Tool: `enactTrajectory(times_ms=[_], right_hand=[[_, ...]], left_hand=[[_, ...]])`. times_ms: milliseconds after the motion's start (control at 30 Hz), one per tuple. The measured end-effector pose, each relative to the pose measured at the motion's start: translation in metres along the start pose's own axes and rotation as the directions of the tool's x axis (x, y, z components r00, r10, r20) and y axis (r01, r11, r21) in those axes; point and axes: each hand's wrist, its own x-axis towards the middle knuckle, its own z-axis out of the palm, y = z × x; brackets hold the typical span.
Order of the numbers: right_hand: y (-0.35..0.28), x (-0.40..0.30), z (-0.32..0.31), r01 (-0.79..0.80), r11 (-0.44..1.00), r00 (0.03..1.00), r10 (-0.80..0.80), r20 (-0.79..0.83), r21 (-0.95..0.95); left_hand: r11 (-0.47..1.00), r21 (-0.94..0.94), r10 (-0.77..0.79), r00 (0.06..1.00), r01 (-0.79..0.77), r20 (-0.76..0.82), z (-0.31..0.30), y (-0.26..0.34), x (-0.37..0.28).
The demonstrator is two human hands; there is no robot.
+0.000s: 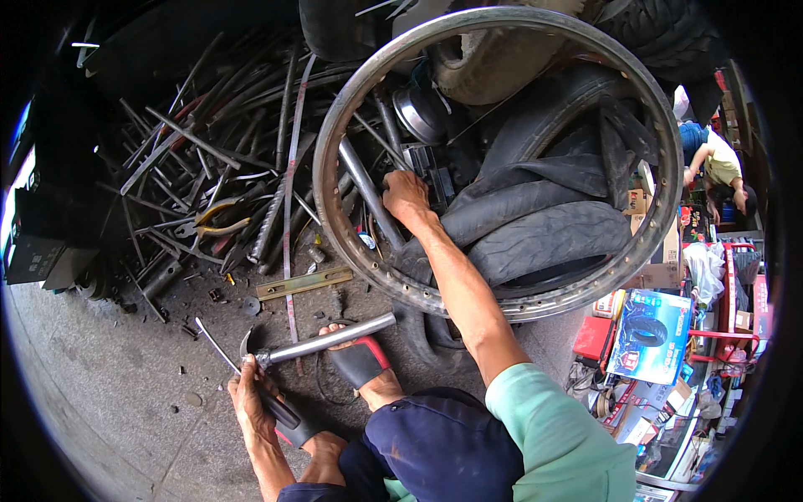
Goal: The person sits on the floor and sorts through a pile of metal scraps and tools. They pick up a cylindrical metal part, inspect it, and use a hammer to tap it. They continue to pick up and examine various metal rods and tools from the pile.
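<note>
My left hand [248, 389] grips a claw-headed hammer [326, 339] with a bright metal tube for its handle. A thin metal rod [216, 342] sticks out of the same hand. Below the fingers a black cylindrical part [279, 408] shows; which tool it belongs to, I cannot tell. My right hand [408, 196] reaches over the near edge of a spoked-wheel rim [342, 245], into its opening. Its fingers are curled at the end of a slim metal bar [379, 139], beside a dark metal block [430, 172]. Whether they hold the bar is hidden.
Metal rods and bars [207, 132] lie heaped at the left, with yellow-handled pliers [219, 227] among them. Worn rubber tyres [546, 238] crowd under the rim. A slotted metal strip [304, 283] lies near my feet. Boxes [649, 336] and a bending person [721, 160] are at the right.
</note>
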Motion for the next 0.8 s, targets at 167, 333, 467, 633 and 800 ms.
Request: enactTrajectory(times_ms=[167,333,467,633,800], right_hand=[[-0.012,-0.009,0.003,-0.037,0.999,0.984,0.03,-0.177,-0.033],[-0.015,-0.013,-0.019,0.031,0.996,0.94,-0.056,-0.337,-0.08],[-0.022,0.005,-0.062,0.053,0.978,0.919,-0.126,-0.373,-0.201],[-0.022,0.004,-0.087,0.165,0.959,0.92,-0.234,-0.313,-0.23],[-0.055,-0.016,-0.111,0.068,0.997,0.979,-0.062,-0.197,0.024]], left_hand=[[0.999,-0.003,0.034,0.999,-0.034,-0.012,-0.004,0.004,-0.004],[0.999,-0.044,0.007,1.0,-0.007,-0.008,-0.014,0.002,0.001],[1.0,-0.024,0.011,0.999,-0.012,-0.039,-0.01,0.001,0.005],[0.999,-0.036,-0.022,0.999,0.021,-0.026,-0.007,0.004,0.009],[0.997,-0.067,-0.028,1.0,0.027,-0.012,-0.008,0.009,0.006]])
